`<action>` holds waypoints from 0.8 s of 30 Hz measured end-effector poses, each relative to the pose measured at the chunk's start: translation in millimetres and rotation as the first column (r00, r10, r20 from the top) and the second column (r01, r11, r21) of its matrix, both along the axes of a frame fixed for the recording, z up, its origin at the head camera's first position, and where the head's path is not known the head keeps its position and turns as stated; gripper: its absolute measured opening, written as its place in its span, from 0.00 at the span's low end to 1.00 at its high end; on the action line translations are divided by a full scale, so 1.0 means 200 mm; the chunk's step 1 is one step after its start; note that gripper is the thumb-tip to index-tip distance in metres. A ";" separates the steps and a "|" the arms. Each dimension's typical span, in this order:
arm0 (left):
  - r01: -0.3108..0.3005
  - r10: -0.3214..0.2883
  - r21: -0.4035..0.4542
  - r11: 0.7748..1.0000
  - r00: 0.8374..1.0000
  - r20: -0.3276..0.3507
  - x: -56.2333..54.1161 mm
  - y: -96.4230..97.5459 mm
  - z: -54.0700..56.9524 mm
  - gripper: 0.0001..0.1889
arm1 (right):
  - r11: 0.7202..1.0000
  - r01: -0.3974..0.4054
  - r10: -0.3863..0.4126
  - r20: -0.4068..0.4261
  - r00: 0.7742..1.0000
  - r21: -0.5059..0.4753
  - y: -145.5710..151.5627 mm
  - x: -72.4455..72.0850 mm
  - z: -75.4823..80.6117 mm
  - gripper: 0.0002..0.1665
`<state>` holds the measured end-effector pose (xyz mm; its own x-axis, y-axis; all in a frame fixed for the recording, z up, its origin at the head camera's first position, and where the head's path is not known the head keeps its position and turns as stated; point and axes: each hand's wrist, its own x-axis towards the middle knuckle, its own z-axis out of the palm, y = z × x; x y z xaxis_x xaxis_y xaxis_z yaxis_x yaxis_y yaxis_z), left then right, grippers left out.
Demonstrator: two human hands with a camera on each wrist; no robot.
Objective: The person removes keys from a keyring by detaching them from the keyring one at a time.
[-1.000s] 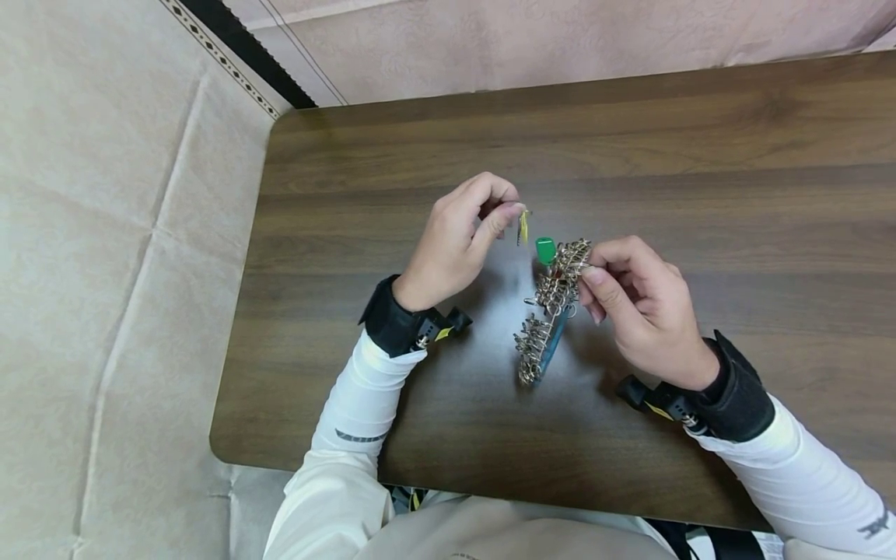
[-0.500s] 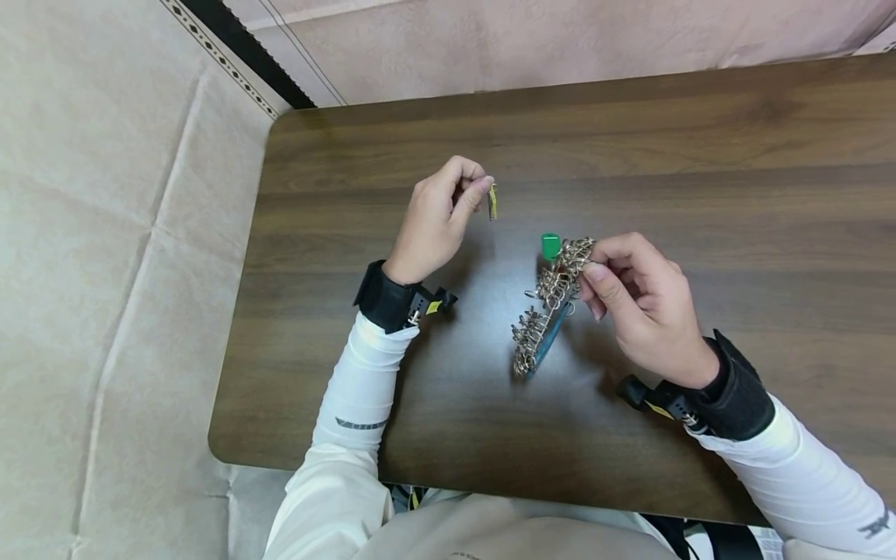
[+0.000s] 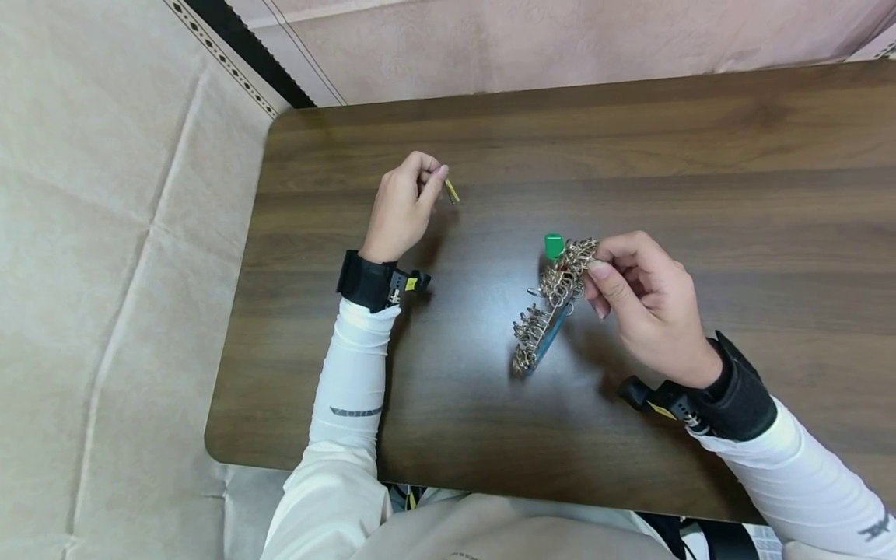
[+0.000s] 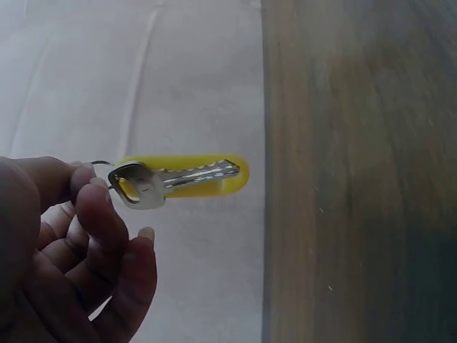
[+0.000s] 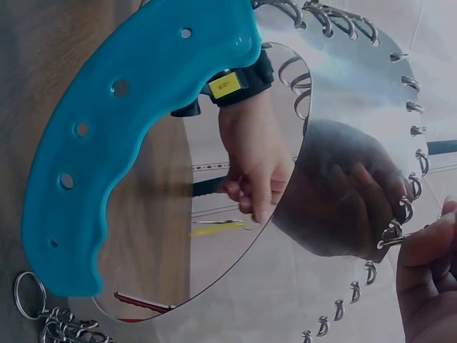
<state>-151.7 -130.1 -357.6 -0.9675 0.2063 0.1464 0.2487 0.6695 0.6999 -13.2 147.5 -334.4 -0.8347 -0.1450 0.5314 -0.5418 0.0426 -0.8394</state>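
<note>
Over the far left of the table [image 3: 735, 327], your left hand [image 3: 401, 206] pinched the ring [image 4: 103, 162] of a key [image 4: 171, 181] between thumb and finger. The key hung in the air, its yellow tag [image 4: 187, 161] lying behind the blade. Both looked light; the key would be stiff and smooth, the tag probably hard plastic, and neither seemed likely to break. So thin a ring, though, would let them swing — the firmer hold was the broad head of the key, or key and tag squeezed flat together.

To the right and nearer, the plate [image 5: 357, 100] stood more or less on edge beside your right hand [image 3: 647, 303], whose thumb and finger gripped a small hoop [image 5: 391, 243] at its rim. Whether the plate's near end touched the table, the views did not settle. Its mirror-bright metal looked stiff and probably slippery, and with hoops set along the rim it was likely the heavier load. That lone hoop made a slight hold: the plate could well pivot on it. Better to take it by the teal handle [image 5: 100, 153] — thick, with a wavy inner side for the fingers. At the plate's far end, just to the left, sat a green tag [image 3: 554, 246], a loose piece that might snag on the hoops.
</note>
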 end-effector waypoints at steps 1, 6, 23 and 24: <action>-0.005 0.005 -0.007 1.000 1.000 0.010 -0.01 -0.01 -0.01 0.14 | 1.000 0.000 0.000 0.002 1.000 -0.002 0.00 0.00 0.00 0.21; -0.028 0.031 -0.055 0.998 0.998 0.052 -0.03 -0.02 -0.06 0.15 | 1.000 -0.002 0.002 0.008 1.000 -0.016 0.00 0.00 0.00 0.20; -0.070 0.118 -0.225 0.972 0.971 0.207 -0.08 -0.07 -0.17 0.14 | 0.999 -0.011 0.011 0.007 1.000 -0.030 0.01 0.00 0.00 0.19; -0.063 0.116 -0.233 0.970 0.968 0.221 -0.08 -0.07 -0.17 0.14 | 0.999 -0.010 0.010 0.009 1.000 -0.031 0.01 0.00 0.00 0.20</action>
<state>-167.9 -144.7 -391.5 -0.9852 0.1192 -0.1233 0.0297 0.8266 0.5620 -12.9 149.1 -334.9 -0.8379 -0.1367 0.5285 -0.5347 0.0108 -0.8450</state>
